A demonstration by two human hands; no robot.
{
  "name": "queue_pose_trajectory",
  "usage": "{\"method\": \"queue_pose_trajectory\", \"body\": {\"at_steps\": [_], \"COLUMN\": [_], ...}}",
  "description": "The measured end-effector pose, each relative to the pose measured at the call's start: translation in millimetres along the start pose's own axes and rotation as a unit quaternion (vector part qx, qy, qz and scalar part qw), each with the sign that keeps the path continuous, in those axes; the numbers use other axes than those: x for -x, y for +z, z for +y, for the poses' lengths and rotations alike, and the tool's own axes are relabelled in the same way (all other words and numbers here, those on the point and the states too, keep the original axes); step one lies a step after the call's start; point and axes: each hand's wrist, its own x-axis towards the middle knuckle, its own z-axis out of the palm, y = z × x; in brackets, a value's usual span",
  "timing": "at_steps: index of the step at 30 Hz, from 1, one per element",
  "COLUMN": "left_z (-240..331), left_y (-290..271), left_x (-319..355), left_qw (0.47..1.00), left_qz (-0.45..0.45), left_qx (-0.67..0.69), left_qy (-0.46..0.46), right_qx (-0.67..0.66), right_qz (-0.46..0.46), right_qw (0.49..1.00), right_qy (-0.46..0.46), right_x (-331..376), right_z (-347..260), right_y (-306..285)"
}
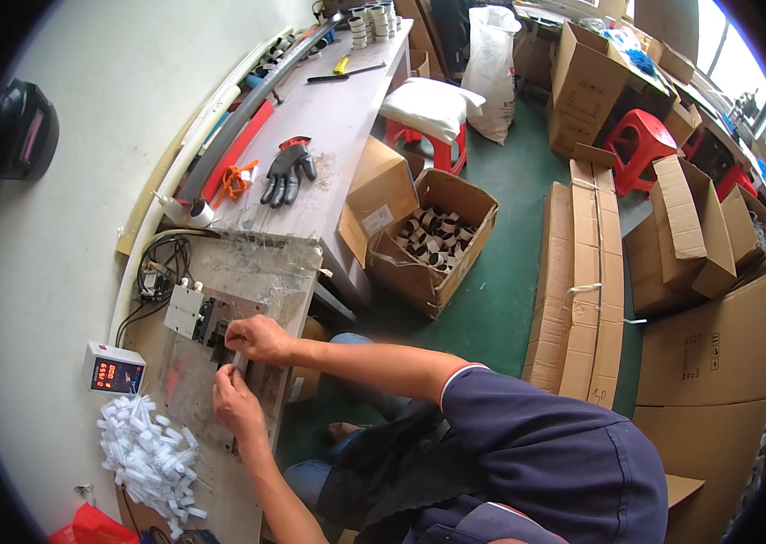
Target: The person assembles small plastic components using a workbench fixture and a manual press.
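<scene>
My right hand (pixel 261 340) is closed in a pinch at a small metal bench fixture (pixel 220 328). Just nearer to me, my left hand (pixel 240 405) is also closed, with its fingertips almost meeting the right hand's. A small pale piece (pixel 240 363) shows between the two hands, too small to name, and the fingers cover most of what they grip. Behind the fixture stands a light grey metal block (pixel 184 310) with cables. Left of my left hand lies a heap of translucent white plastic pieces (pixel 145 458).
A box with a red digital display (pixel 115 370) stands by the wall. On the farther table (pixel 338 118) lie a black glove (pixel 290 172) and orange clamp-like tool (pixel 235 181). To the right are an open carton of black-and-white rings (pixel 469 186), long cartons (pixel 573 281) and red stools (pixel 639 145).
</scene>
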Motion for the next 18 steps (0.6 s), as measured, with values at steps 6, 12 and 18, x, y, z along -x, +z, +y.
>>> {"method": "queue_pose_trajectory", "body": {"at_steps": [6,12,18], "left_z": [28,7,-97], "left_y": [22,8,-45], "left_x": [-11,2,43], "left_qw": [0.999,0.991,0.949], "left_qz": [-0.003,0.086,0.221], "left_qx": [0.049,0.07,0.077], "left_qy": [-0.02,-0.076,-0.211], "right_qx": [-0.016,0.018,0.008], "right_qz": [-0.018,-0.019,-0.009], "right_qw": [1.0,1.0,1.0], "right_qy": [0.008,-0.017,0.011], "right_x": [-3,-4,-3], "right_z": [1,1,7], "right_y": [-3,10,11]}}
